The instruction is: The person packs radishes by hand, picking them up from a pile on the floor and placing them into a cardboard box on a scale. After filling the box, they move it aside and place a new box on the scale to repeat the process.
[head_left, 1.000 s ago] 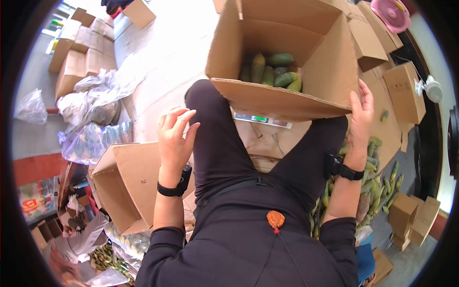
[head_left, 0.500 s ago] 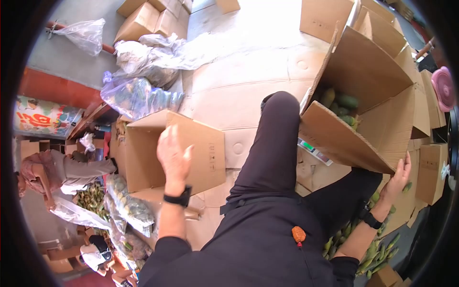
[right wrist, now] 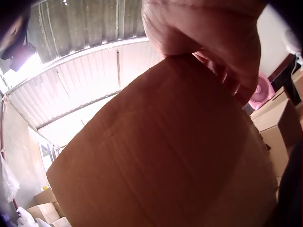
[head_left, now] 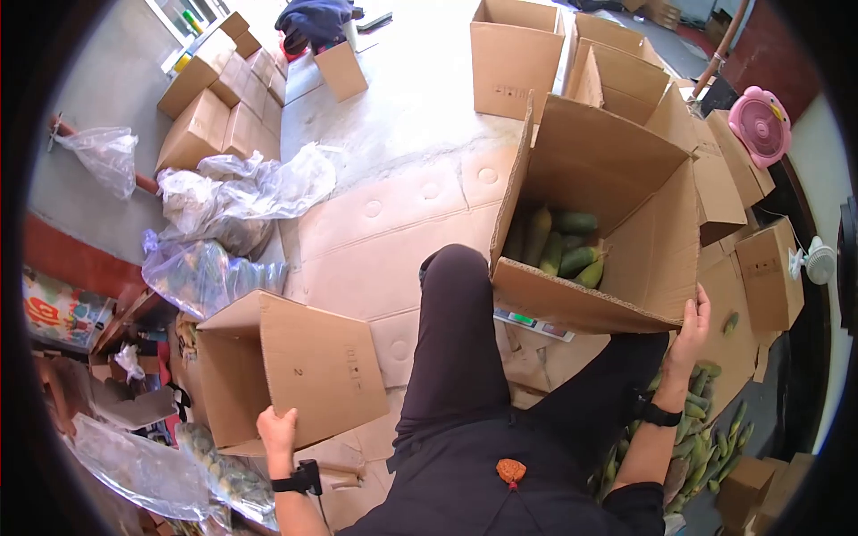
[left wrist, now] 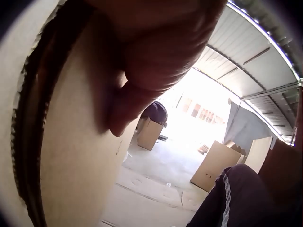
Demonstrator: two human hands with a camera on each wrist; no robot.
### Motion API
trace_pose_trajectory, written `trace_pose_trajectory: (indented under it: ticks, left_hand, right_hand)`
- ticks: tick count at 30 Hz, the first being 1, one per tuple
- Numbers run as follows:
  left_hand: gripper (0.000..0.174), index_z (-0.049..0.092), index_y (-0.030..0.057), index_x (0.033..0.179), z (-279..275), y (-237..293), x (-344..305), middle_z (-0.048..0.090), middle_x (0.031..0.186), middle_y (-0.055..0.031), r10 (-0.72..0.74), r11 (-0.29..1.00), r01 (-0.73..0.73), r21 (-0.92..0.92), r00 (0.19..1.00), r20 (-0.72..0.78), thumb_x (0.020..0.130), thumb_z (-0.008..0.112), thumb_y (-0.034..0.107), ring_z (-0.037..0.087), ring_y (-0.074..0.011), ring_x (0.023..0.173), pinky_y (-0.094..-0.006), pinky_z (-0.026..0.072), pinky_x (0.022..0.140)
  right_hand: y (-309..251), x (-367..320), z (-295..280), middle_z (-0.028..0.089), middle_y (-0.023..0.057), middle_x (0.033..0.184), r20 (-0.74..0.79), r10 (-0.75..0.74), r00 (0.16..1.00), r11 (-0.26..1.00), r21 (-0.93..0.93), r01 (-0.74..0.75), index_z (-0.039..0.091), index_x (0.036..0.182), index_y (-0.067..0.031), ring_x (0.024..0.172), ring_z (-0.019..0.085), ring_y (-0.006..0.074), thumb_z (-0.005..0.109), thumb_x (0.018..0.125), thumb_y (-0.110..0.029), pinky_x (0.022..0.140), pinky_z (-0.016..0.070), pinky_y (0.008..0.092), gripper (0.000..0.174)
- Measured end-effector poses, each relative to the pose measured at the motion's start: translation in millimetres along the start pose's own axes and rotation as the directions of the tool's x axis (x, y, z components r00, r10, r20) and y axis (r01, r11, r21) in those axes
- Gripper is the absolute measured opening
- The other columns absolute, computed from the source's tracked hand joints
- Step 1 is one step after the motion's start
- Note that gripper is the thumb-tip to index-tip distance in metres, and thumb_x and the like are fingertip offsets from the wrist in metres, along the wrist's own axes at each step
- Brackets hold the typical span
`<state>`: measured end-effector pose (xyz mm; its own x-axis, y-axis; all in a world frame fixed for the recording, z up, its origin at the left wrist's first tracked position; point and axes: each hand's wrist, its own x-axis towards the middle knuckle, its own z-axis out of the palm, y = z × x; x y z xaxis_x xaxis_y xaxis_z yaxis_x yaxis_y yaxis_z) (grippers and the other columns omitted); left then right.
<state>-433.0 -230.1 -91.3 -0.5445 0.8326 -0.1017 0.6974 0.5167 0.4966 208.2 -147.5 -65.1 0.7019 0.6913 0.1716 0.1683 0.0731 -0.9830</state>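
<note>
In the head view my left hand [head_left: 277, 431] grips the near edge of a cardboard box [head_left: 329, 375] marked "2", which lies with its mouth facing left. Its thumb [left wrist: 122, 120] presses on the outer face in the left wrist view; the other fingers are mostly hidden by the box. An upright cardboard box [head_left: 590, 295] stands in front of my knees, holding several thick green cucumber-like vegetables [head_left: 547, 250]. At that box's near right corner rests my right hand [head_left: 690, 332], its fingers [right wrist: 230, 80] extended along the outer side. A scale [head_left: 536, 327] with a lit green display shows beneath the box.
Similar vegetables [head_left: 710, 429] are piled by my right leg. Empty cardboard boxes [head_left: 518, 62] and a pink fan [head_left: 760, 127] are ahead and right. Plastic bags [head_left: 210, 272] and stacked cartons [head_left: 228, 107] line the left. Flattened cardboard [head_left: 375, 259] covers the floor.
My left hand has moved from the air above my thigh to the left box and taken hold of its edge. The view swung left and back; my right hand has stayed at the upright box's corner.
</note>
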Motion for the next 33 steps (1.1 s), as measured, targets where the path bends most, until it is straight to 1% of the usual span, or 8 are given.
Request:
trace_pose_trajectory:
  ticks: [4, 7, 9, 12, 14, 21, 23, 33]
  left_hand:
    - [0.011, 0.066, -0.0043, 0.08, -18, -19, 73, 0.066, 0.07, -0.0036, -0.078, 0.961, 0.105, -0.257, 0.991, 0.112, 0.073, 0.066, 0.003, 0.06, -0.0117, 0.062, -0.0289, 0.0486, 0.056]
    - [0.026, 0.065, -0.0048, 0.096, -42, -5, 143, 0.067, 0.087, -0.0123, -0.057, 0.97, 0.104, -0.219, 0.976, 0.211, 0.076, 0.068, 0.011, 0.062, -0.0202, 0.077, -0.0355, 0.0501, 0.066]
    - [0.033, 0.065, -0.005, 0.104, -47, 27, 168, 0.067, 0.095, -0.0167, -0.049, 0.974, 0.103, -0.2, 0.966, 0.255, 0.078, 0.068, 0.015, 0.063, -0.0244, 0.084, -0.0388, 0.0509, 0.071]
    - [0.009, 0.066, -0.0039, 0.081, -48, 91, 196, 0.065, 0.073, -0.0016, -0.013, 0.936, 0.099, -0.339, 0.969, 0.247, 0.075, 0.064, 0.002, 0.06, -0.0111, 0.062, -0.0264, 0.0478, 0.055]
    - [0.011, 0.067, -0.0054, 0.085, -40, 137, 210, 0.065, 0.075, -0.0035, 0.127, 0.932, -0.03, -0.362, 0.961, 0.245, 0.077, 0.062, 0.001, 0.06, -0.0119, 0.063, -0.0266, 0.049, 0.056]
    - [0.025, 0.068, -0.0083, 0.091, 57, 305, 291, 0.068, 0.075, -0.006, 0.519, 0.811, -0.451, -0.373, 0.848, 0.104, 0.077, 0.064, 0.012, 0.061, -0.0099, 0.066, -0.0262, 0.0485, 0.057]
    - [0.025, 0.068, -0.0083, 0.088, 89, 367, 297, 0.068, 0.071, -0.007, 0.551, 0.743, -0.425, -0.517, 0.826, 0.113, 0.076, 0.065, 0.013, 0.06, -0.0102, 0.063, -0.0274, 0.0475, 0.055]
    - [0.021, 0.069, -0.0044, 0.082, 265, 588, 326, 0.067, 0.067, -0.0104, 0.657, 0.653, -0.538, -0.533, 0.753, 0.044, 0.074, 0.07, 0.015, 0.062, -0.0171, 0.059, -0.0323, 0.049, 0.056]
  right_hand:
    - [0, -2, 0, 0.051, 0.0147, 0.13, -0.019, 0.007, 1.0, 1.0, 0.02, -0.006, 0.044, 0.131, 0.006, 0.12, 0.047, 0.0205, 0.042, 0.098, -0.014, 0.103, 0.0349, 0.0329, 0.039]
    - [-6, -3, 4, 0.05, 0.0149, 0.13, -0.022, 0.026, 0.999, 1.0, -0.005, -0.026, 0.043, 0.131, 0.007, 0.119, 0.047, 0.0205, 0.041, 0.099, -0.013, 0.103, 0.0349, 0.0329, 0.038]
    - [-6, -3, 4, 0.05, 0.0149, 0.13, -0.019, 0.029, 0.999, 1.0, 0.009, -0.028, 0.043, 0.131, 0.0071, 0.119, 0.047, 0.0205, 0.041, 0.099, -0.013, 0.103, 0.0351, 0.033, 0.038]
    - [-9, -4, 6, 0.05, 0.0148, 0.129, -0.021, 0.05, 0.999, 0.998, 0.032, -0.05, 0.043, 0.13, 0.0072, 0.118, 0.048, 0.0204, 0.04, 0.098, -0.012, 0.102, 0.0356, 0.033, 0.038]
    - [-11, -4, 7, 0.05, 0.0146, 0.128, -0.026, 0.064, 0.998, 0.997, 0.044, -0.063, 0.043, 0.13, 0.0073, 0.117, 0.048, 0.0203, 0.04, 0.098, -0.011, 0.102, 0.0359, 0.0329, 0.037]
    - [-12, -3, 6, 0.05, 0.0133, 0.127, -0.024, 0.05, 0.998, 0.999, 0.005, -0.05, 0.043, 0.13, 0.0064, 0.113, 0.049, 0.0179, 0.039, 0.098, -0.012, 0.099, 0.0378, 0.0304, 0.037]
    - [-9, -4, 1, 0.05, 0.0133, 0.128, -0.008, 0.054, 0.999, 0.997, -0.046, -0.054, 0.043, 0.13, 0.0065, 0.114, 0.049, 0.0181, 0.039, 0.098, -0.012, 0.1, 0.0373, 0.0309, 0.037]
    - [-12, -5, 3, 0.051, 0.0141, 0.123, -0.076, 0.125, 0.989, 0.99, -0.053, -0.129, 0.043, 0.127, 0.0084, 0.112, 0.049, 0.0189, 0.041, 0.094, -0.015, 0.1, 0.0374, 0.033, 0.04]
